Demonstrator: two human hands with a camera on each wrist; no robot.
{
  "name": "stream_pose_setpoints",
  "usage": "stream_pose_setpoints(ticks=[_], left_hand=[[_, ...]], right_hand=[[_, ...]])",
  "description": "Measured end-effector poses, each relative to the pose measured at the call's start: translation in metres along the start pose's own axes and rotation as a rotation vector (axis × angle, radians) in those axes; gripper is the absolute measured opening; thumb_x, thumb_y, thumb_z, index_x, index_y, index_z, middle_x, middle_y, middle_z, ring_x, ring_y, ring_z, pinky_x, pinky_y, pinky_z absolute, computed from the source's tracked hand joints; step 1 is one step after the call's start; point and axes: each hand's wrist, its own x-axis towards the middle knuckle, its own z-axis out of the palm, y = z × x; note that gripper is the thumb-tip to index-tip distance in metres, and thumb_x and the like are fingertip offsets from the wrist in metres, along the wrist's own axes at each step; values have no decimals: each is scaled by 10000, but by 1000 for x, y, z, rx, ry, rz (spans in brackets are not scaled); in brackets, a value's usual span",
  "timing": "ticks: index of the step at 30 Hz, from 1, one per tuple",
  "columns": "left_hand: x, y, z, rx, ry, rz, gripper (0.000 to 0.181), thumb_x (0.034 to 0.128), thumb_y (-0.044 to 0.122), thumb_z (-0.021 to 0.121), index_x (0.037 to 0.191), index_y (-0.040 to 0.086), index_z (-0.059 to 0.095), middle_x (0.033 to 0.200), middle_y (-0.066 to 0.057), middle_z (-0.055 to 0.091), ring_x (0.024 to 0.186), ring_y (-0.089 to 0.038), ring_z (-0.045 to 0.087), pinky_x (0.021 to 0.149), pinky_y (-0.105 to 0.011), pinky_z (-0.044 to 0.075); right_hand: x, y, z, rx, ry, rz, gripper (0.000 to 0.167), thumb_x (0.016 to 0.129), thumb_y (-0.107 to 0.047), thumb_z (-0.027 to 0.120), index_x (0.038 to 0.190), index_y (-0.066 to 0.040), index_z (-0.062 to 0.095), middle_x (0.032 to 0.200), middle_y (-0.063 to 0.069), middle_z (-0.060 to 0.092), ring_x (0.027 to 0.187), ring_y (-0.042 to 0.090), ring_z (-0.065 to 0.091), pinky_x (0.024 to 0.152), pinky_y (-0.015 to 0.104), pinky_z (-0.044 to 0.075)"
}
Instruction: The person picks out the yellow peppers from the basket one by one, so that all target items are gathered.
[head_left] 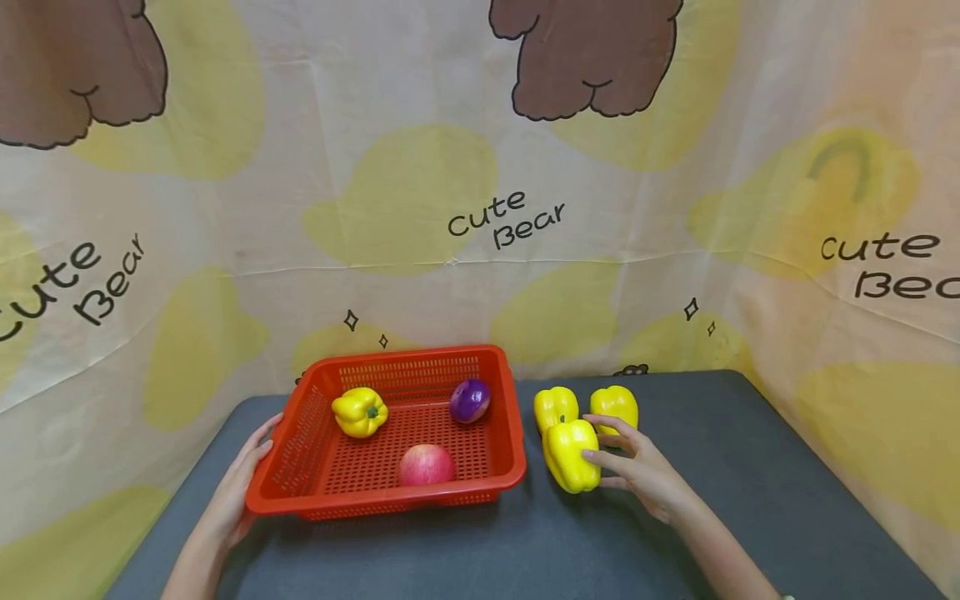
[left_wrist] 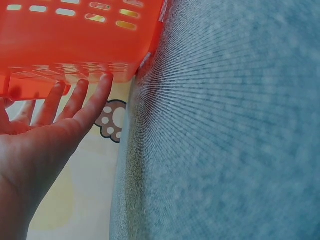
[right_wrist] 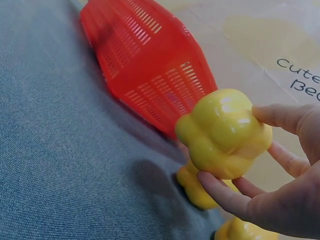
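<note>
Woven grey cloth (head_left: 450, 562), slotted basket (head_left: 390, 497); right hand (head_left: 641, 471) grips glossy, lobed pepper (head_left: 572, 457).

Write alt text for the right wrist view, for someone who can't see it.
The right hand holds a glossy yellow bell pepper, with two more yellow bell peppers partly visible below. Behind it, a slotted red plastic basket rests on a blue-grey tabletop, before a pale printed backdrop.

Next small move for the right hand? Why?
I'd carry the glossy yellow bell pepper leftward over the near end of the red slotted plastic basket's rim, probably then lowering it in. The right hand already holds it off the grey-blue table, the left hand touches the basket's opposite side, and a similar yellow pepper lies inside.
</note>
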Motion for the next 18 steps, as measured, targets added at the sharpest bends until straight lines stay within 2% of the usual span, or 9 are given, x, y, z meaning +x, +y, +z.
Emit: stream_pose_setpoints(ticks=[8,18], left_hand=[[0,0,0,-2,1,-2,470,1182,291,284,1643,291,188,1355,212,604,1090,-103,714,837,-343,633],[0,0,0,17,19,-11,480,1181,301,292,1648,283,181,1348,213,604,1081,-101,713,829,-338,632]], right_hand=[[2,6,1,-3,-7,3,666,994,-157,750,1569,-47,432,1544,324,365,1374,448,447,898,500,602],[6,13,3,-1,6,25,660,985,-168,763,1557,-54,453,1547,330,368,1341,436,506,884,490,604]])
